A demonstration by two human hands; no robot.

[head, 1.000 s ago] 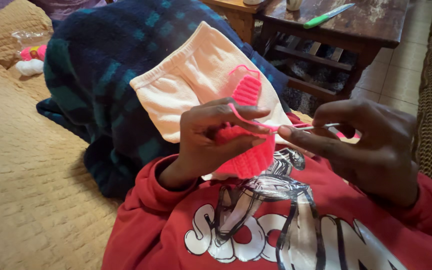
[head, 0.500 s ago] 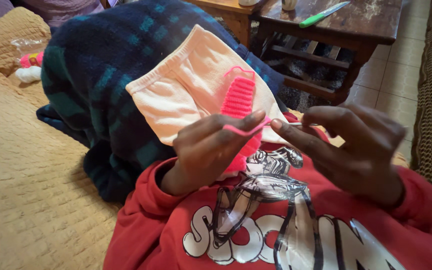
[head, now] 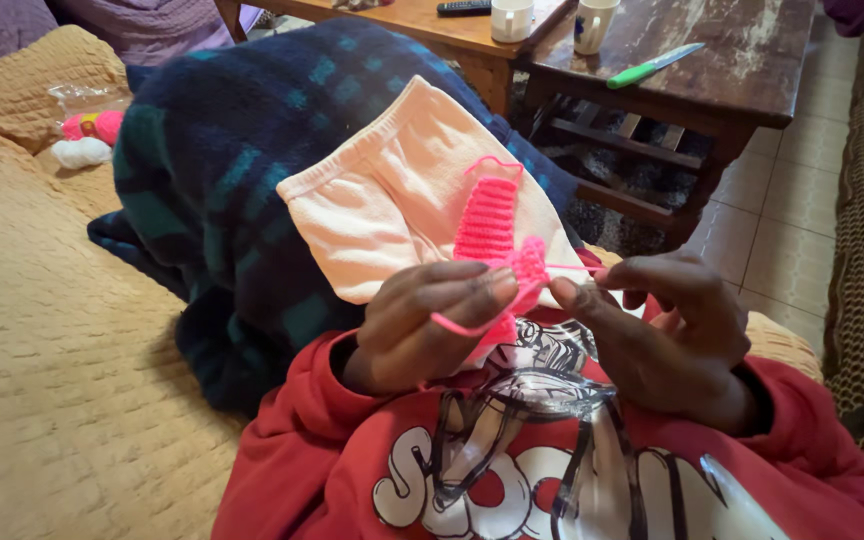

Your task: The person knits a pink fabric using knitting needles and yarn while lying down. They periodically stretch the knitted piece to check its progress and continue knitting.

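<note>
My left hand (head: pixel 420 322) pinches the lower end of a bright pink crocheted strip (head: pixel 488 222), with a strand of pink yarn (head: pixel 467 326) looped under its fingers. The strip stands up over a pale peach cloth (head: pixel 392 195) that lies on my lap. My right hand (head: pixel 667 335) is closed close beside it, its fingertips at the strip's edge; the crochet hook it held earlier is hidden inside the fingers. Both arms wear red sleeves.
A dark blue and green blanket (head: pixel 222 150) covers my legs. A tan bedspread (head: pixel 42 340) lies at left, with pink and white yarn balls (head: pixel 87 140). Wooden tables (head: pixel 712 70) ahead carry two mugs (head: pixel 512 18) and a green-handled knife (head: pixel 652 66). Tiled floor at right.
Both hands have dropped lower and drawn closer together. The metal hook seen in my right hand a second ago is no longer visible. The camera view tilted up slightly.
</note>
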